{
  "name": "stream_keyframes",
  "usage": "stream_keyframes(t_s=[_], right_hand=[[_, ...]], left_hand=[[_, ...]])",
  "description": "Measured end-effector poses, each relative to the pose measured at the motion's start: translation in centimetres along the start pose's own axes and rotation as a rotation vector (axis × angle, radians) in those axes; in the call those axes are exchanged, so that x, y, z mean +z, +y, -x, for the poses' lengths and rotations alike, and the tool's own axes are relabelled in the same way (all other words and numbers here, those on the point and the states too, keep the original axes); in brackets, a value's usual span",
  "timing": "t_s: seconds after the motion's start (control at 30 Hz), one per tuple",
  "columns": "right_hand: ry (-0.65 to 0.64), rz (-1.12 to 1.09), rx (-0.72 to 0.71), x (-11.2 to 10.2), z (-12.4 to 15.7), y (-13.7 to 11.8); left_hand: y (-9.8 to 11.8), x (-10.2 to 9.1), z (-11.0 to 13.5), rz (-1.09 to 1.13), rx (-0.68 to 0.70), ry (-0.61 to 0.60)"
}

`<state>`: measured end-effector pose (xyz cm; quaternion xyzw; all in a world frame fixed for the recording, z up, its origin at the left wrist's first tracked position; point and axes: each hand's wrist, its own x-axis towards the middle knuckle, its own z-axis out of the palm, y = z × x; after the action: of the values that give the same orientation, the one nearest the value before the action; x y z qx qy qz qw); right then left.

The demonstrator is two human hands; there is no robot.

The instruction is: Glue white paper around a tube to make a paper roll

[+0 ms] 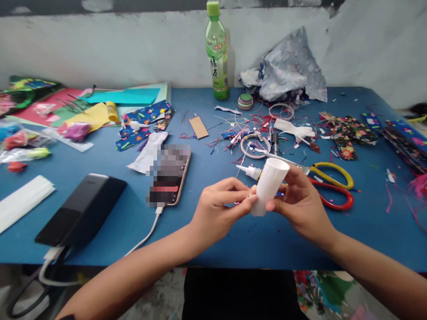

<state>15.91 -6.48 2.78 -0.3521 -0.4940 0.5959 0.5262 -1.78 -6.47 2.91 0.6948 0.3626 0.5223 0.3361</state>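
Note:
A white paper tube (269,184) is held up between my two hands, tilted, with its open round end facing up. My left hand (224,205) pinches its lower left side between thumb and fingers. On the other side, my right hand (302,202) grips the tube with the thumb in front and the fingers behind it. Just behind the tube lies a glue bottle with a white nozzle (248,171), partly hidden by it. Scissors with yellow and red handles (333,191) lie beyond my right hand, their blades partly covered.
A smartphone (171,178) and a black power bank (83,209) with cables lie on the left. Behind are a green tea bottle (216,58), rolls of tape (255,146), thread scraps, a marker (275,143) and crumpled fabric (283,66). Folded white paper (25,200) lies far left.

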Motion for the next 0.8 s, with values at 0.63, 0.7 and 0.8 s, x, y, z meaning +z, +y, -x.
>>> stream_keyframes(t_s=[0.63,0.7,0.8], right_hand=[[-0.035,0.007,0.037,0.06,0.13,-0.03],[-0.042,-0.002,0.041,0.09,0.16,-0.03],[-0.027,-0.008,0.049,0.05,0.09,-0.06]], left_hand=[[0.19,-0.10,-0.01,-0.070,0.066,0.016],[0.27,-0.07,-0.04,-0.069,0.067,0.033],[0.41,-0.15,-0.17,-0.034,0.044,0.025]])
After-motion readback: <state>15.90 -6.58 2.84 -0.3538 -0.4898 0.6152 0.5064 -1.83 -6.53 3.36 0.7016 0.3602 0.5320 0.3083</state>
